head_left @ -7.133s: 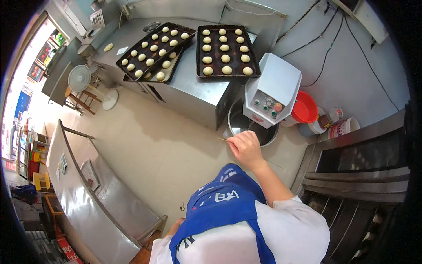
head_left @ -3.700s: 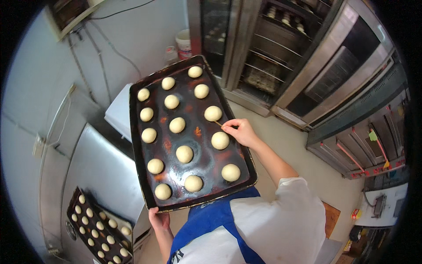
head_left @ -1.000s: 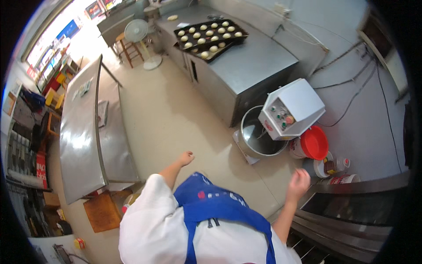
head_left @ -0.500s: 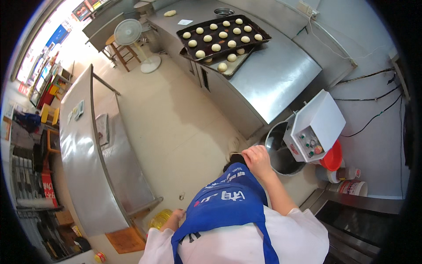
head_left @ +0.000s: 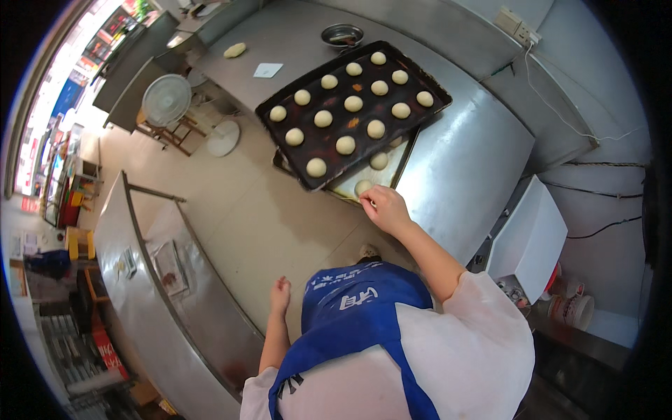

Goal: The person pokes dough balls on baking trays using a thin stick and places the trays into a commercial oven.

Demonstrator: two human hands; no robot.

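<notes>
My right hand (head_left: 383,208) pinches what looks like a thin stick beside a pale dough ball (head_left: 363,187) on the partly covered lower tray (head_left: 402,157); whether it touches the ball I cannot tell. A dark upper tray (head_left: 337,154) lies askew over that one, carrying rows of round dough balls (head_left: 353,103), both on the steel counter (head_left: 465,168). My left hand (head_left: 281,294) hangs low beside my blue apron (head_left: 357,294) with curled fingers; whatever they hold, if anything, I cannot make out.
A lower steel table (head_left: 140,301) stands left. A white mixer (head_left: 523,245) is at the right. A small metal bowl (head_left: 341,33), white card (head_left: 268,70) and dough piece (head_left: 234,50) sit on the counter. A white fan (head_left: 166,100) and stool (head_left: 183,136) stand beyond.
I have turned from the ovens and moved up to the counter. The tray held earlier has left my hands. My right hand has moved forward to the lower tray.
</notes>
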